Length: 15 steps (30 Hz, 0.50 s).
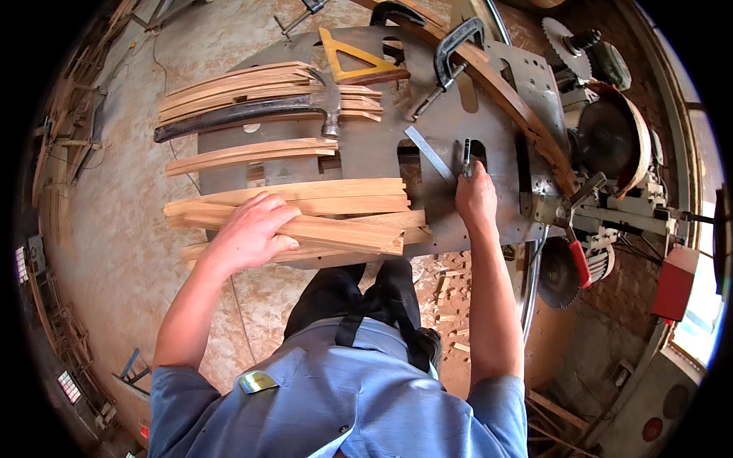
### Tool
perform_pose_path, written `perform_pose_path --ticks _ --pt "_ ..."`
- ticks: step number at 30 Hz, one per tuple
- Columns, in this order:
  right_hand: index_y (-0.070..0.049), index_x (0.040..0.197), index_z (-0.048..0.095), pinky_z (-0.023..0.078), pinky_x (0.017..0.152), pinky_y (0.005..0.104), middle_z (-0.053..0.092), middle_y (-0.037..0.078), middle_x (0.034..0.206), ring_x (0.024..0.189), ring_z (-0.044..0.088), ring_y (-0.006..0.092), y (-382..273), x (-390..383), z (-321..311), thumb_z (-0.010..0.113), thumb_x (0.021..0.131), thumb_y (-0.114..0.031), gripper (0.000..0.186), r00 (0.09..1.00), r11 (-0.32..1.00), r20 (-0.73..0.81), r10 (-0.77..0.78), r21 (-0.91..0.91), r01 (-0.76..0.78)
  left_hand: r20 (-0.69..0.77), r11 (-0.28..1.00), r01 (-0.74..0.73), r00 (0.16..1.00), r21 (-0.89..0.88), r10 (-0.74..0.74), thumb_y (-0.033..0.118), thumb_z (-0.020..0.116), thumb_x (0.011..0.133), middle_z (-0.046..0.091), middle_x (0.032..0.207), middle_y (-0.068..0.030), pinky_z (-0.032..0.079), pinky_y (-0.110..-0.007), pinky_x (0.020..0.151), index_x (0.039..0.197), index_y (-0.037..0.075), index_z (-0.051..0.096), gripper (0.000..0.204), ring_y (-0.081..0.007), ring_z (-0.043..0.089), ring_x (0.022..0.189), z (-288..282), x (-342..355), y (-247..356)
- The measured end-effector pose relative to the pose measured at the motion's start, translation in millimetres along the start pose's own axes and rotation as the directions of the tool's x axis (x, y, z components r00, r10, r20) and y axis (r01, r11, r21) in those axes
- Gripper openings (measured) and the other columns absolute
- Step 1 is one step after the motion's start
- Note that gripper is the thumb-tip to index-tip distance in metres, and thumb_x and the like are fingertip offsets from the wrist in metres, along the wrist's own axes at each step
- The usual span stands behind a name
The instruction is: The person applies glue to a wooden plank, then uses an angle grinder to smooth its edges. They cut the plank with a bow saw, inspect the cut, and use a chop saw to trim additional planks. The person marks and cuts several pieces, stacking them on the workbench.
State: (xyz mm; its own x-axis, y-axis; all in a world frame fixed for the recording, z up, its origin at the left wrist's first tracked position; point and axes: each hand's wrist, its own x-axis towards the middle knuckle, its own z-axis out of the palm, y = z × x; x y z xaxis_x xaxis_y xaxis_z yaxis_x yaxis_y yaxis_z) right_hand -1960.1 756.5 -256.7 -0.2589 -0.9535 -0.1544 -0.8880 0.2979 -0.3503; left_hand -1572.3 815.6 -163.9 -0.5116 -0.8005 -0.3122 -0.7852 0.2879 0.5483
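Note:
My left hand [256, 231] is closed around a light wooden strip [347, 233], which lies slantwise over several others. Behind it are two more strips [343, 188] side by side, and a thin single piece [252, 155] lies farther back. My right hand [476, 200] is closed on a slim silver-and-dark tool [466, 156], pen-like in shape; its exact kind is unclear. Just left of that hand a flat metal ruler [430, 154] lies on the steel tabletop [366, 149]. A claw hammer [252, 111] rests across a bundle of strips [237, 88] at the back left.
A yellow set square [353, 62] lies at the back. C-clamps [450, 53] sit along a long curved wooden bar [519, 107] on the table's right. Saw blades [566, 47] and a machine with a round disc [607, 137] stand beyond it. Wood offcuts [454, 294] litter the floor.

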Motion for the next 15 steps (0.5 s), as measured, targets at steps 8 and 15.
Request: perform_pose_path --ticks 8,15 --pt "0.001 0.105 0.066 0.049 0.088 0.046 0.064 0.027 0.107 0.1 0.062 0.0442 26 -4 -25 0.059 0.088 -0.012 0.023 1.0 0.971 0.012 0.015 0.24 -0.018 0.028 1.0 0.02 0.999 0.003 -0.02 0.022 0.079 0.074 0.061 0.112 -0.0146 0.045 -0.043 0.099 0.118 0.003 0.063 0.051 -0.034 0.055 0.112 -5 6 2" --pt "-0.002 0.098 0.066 0.05 0.08 0.0485 0.064 0.02 0.098 0.093 0.063 0.0418 14 -15 -19 0.072 0.084 -0.022 0.025 0.995 0.991 0.027 -0.101 0.094 0.098 0.001 0.999 -0.022 1.0 0.049 0.022 0.021 0.08 0.073 0.061 0.113 -0.0137 0.045 -0.043 0.1 0.118 0.003 0.063 0.052 -0.0343 0.055 0.113 -1 14 1"
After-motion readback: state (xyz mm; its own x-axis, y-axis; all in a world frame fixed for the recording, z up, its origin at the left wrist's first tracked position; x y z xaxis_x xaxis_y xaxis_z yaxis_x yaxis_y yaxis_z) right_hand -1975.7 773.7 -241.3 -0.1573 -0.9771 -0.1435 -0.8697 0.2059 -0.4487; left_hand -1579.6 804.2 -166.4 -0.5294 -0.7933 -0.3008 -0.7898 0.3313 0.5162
